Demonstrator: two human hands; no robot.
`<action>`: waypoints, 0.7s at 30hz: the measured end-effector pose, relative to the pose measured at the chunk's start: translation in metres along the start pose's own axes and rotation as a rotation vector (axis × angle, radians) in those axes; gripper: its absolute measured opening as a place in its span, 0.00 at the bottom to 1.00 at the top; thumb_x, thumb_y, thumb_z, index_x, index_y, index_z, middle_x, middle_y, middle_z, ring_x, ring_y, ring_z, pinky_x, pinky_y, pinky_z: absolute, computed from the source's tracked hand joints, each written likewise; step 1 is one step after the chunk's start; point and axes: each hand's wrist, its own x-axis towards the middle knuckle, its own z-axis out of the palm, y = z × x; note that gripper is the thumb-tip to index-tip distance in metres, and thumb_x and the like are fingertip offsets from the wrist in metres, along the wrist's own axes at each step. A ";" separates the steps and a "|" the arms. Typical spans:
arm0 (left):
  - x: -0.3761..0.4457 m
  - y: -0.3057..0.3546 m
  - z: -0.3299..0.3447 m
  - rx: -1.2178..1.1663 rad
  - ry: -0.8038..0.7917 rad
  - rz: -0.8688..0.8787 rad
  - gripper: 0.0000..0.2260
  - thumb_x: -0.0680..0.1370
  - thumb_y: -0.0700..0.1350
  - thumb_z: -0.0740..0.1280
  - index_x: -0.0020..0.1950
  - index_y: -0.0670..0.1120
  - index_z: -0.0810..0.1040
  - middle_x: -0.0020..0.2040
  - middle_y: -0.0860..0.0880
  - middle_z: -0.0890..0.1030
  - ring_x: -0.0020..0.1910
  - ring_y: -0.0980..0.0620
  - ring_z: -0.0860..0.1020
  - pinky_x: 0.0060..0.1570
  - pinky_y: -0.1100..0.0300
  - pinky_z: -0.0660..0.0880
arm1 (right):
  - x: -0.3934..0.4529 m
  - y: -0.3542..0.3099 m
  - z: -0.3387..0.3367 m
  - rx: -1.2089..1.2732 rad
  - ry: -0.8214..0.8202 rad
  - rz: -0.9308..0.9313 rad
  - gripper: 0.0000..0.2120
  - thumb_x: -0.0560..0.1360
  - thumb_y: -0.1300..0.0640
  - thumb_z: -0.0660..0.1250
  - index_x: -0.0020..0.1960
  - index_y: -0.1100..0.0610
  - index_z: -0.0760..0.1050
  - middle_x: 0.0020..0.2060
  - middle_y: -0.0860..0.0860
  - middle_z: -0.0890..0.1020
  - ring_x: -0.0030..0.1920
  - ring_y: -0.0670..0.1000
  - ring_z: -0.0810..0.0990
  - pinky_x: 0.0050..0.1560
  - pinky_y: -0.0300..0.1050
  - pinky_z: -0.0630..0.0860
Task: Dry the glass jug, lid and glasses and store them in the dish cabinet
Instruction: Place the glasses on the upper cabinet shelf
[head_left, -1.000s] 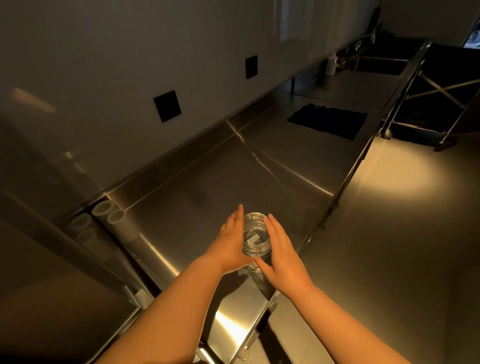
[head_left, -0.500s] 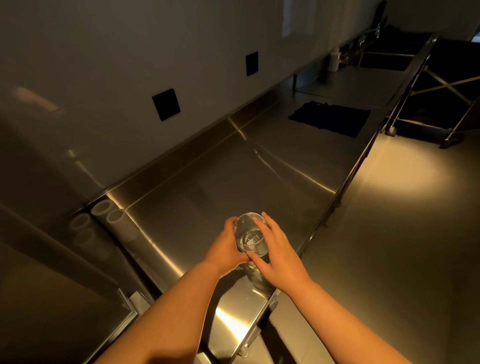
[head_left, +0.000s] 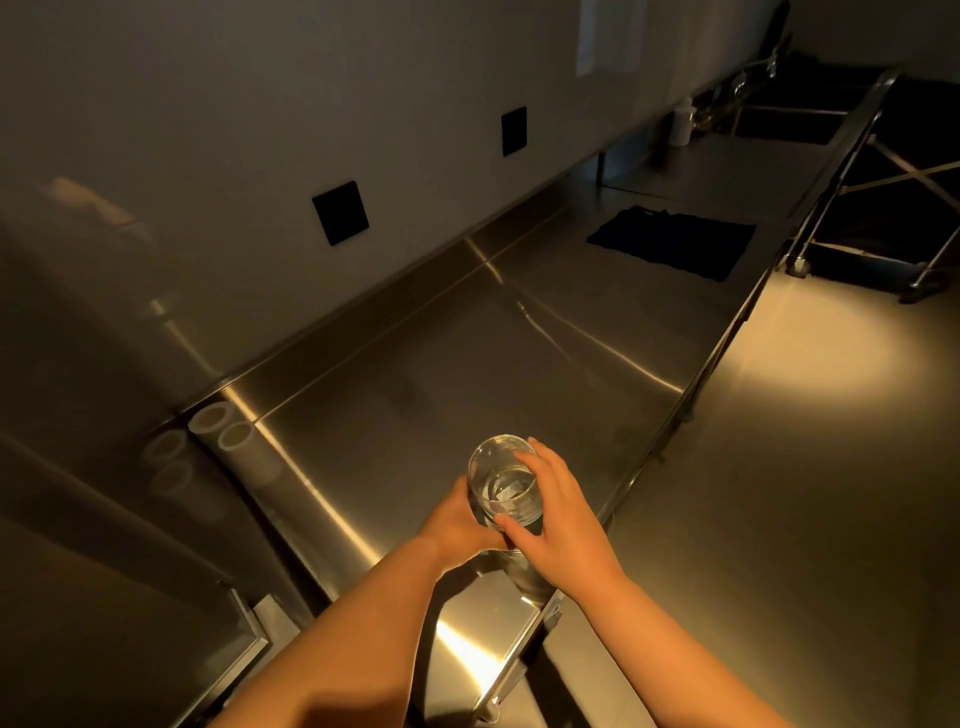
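The clear round drinking glass (head_left: 503, 486) is held up above the near edge of the long brushed stainless-steel surface (head_left: 467, 364), the left hand (head_left: 457, 525) curled round its lower side and the right hand (head_left: 558, 512) wrapped over its right wall with fingertips near the rim; to carry it well, I would keep 2 hands low on the body, mouth upward, and not squeeze the thin rim. Compared with 1 second ago, both hands have closed from flat-fingered framing into a real hold; the glass sits higher, nearer the camera.
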 end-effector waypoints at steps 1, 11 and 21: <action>0.001 -0.002 0.002 -0.001 -0.012 -0.003 0.38 0.63 0.39 0.79 0.68 0.51 0.65 0.59 0.49 0.77 0.58 0.50 0.76 0.59 0.48 0.75 | 0.000 0.000 0.000 0.005 0.008 0.011 0.35 0.71 0.41 0.68 0.69 0.31 0.50 0.73 0.37 0.55 0.71 0.38 0.56 0.64 0.33 0.60; 0.004 -0.004 0.015 0.007 0.049 0.104 0.33 0.65 0.39 0.78 0.67 0.52 0.68 0.58 0.50 0.78 0.58 0.50 0.76 0.58 0.46 0.75 | -0.002 -0.002 -0.003 0.041 0.003 0.037 0.38 0.70 0.44 0.71 0.73 0.43 0.54 0.74 0.43 0.58 0.71 0.41 0.58 0.66 0.32 0.59; -0.007 -0.004 0.041 0.441 0.320 -0.038 0.32 0.71 0.50 0.70 0.71 0.47 0.59 0.67 0.47 0.70 0.65 0.48 0.70 0.64 0.52 0.69 | 0.003 -0.004 -0.005 0.073 -0.008 0.044 0.41 0.69 0.46 0.73 0.73 0.44 0.54 0.73 0.44 0.59 0.71 0.41 0.60 0.64 0.25 0.57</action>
